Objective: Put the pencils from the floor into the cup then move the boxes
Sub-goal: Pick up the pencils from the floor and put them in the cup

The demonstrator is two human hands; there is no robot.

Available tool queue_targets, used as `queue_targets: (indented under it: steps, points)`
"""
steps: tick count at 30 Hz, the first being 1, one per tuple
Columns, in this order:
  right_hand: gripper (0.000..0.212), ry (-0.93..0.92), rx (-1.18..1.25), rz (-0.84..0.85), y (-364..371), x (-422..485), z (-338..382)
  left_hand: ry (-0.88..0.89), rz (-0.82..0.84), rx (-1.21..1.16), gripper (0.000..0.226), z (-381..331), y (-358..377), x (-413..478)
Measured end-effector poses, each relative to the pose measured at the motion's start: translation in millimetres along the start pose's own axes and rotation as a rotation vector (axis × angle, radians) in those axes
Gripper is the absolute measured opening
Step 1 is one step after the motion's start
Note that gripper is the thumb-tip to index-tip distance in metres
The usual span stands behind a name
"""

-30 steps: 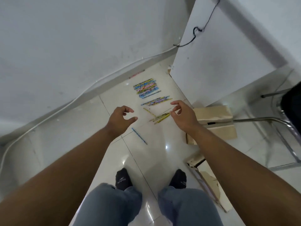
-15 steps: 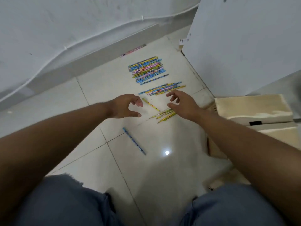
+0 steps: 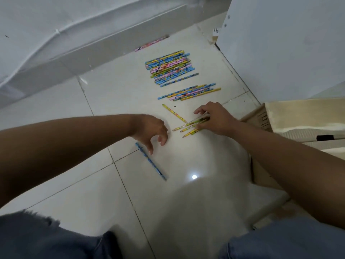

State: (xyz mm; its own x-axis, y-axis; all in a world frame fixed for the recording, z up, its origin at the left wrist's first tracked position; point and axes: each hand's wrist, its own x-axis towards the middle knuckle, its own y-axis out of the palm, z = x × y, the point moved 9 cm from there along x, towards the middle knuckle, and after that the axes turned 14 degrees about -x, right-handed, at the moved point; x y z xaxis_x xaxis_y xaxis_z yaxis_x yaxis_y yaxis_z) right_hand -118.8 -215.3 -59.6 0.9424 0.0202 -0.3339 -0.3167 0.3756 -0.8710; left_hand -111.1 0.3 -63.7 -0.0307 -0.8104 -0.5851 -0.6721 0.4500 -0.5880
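Colourful pencils lie on the white tiled floor. A big stack of pencils [image 3: 169, 67] sits farthest from me, and a smaller row of pencils [image 3: 189, 92] lies below it. My right hand [image 3: 214, 118] rests its fingers on a loose cluster of yellow pencils [image 3: 188, 127]. One single yellow pencil [image 3: 173, 113] lies just left of that hand. My left hand [image 3: 151, 128] hovers with loosely spread fingers pointing down, its fingertips just above a lone blue pencil [image 3: 151, 161]. Cardboard boxes [image 3: 298, 116] stand at the right. No cup is in view.
A white wall with a skirting ledge [image 3: 93, 49] runs along the back left, with one pink pencil [image 3: 151, 43] at its foot. A white panel [image 3: 280, 43] stands at the back right. My knees in grey trousers [image 3: 37, 238] fill the bottom edge.
I have crouched lower and closer to the floor. My right hand came down onto the yellow pencil cluster. My left hand opened and dropped toward the blue pencil.
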Motion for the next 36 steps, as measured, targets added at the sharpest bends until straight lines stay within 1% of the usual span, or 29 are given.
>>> queue_targets:
  steps: [3,6,8,9,12,14,16,18,19,20,23,25,27,29,30,31,32,34,36]
  points:
    - [0.062,-0.036,-0.08,0.035,3,-1,2,0.055,-0.023,-0.039,0.049,0,26,2]
    - [0.061,-0.04,-0.142,0.062,8,-2,3,0.109,-0.046,-0.026,0.036,-4,44,1]
    - [0.058,-0.037,-0.178,0.07,13,-5,4,0.169,-0.086,0.025,0.028,-7,43,-4]
    - [0.057,-0.038,-0.193,0.065,14,-6,5,0.2,-0.088,0.075,0.028,-9,42,-7]
    - [0.048,-0.027,-0.213,0.031,14,-6,6,0.242,0.008,0.231,0.035,-13,50,-13]
    - [0.038,-0.015,-0.23,0.032,13,-2,7,0.263,0.046,0.295,0.032,-15,61,-15]
    - [0.032,-0.026,-0.305,0.066,16,2,10,0.29,0.046,0.372,0.029,-18,71,-17]
    - [0.03,-0.06,-0.384,0.118,22,3,15,0.316,0.01,0.387,0.024,-20,74,-20]
    - [0.03,-0.076,-0.398,0.14,25,3,16,0.299,-0.016,0.376,0.019,-19,71,-20]
    - [0.028,-0.092,-0.404,0.156,28,2,17,0.262,-0.041,0.343,0.019,-16,65,-21]
    - [0.026,-0.167,-0.483,0.168,35,-3,21,0.092,-0.088,0.218,0.051,1,37,-24]
    - [0.026,-0.206,-0.518,0.174,38,-6,23,0.006,-0.217,0.074,0.06,10,10,-27]
    - [0.024,-0.22,-0.539,0.19,41,-8,24,-0.011,-0.406,-0.052,0.057,16,-18,-31]
    - [0.023,-0.197,-0.55,0.207,42,-9,23,0.009,-0.616,-0.04,0.038,18,-44,-34]
    - [0.023,-0.18,-0.544,0.215,42,-9,23,-0.005,-0.698,-0.016,0.034,20,-54,-33]
    - [0.025,-0.165,-0.533,0.224,43,-11,23,-0.055,-0.745,-0.009,0.037,25,-62,-29]
    - [0.027,-0.152,-0.523,0.236,46,-13,23,-0.121,-0.759,-0.003,0.041,32,-65,-24]
    - [0.032,-0.123,-0.499,0.26,47,-15,21,-0.216,-0.725,0.056,0.047,39,-70,-7]
    - [0.035,-0.097,-0.472,0.273,46,-15,18,-0.231,-0.678,0.117,0.046,38,-68,13]
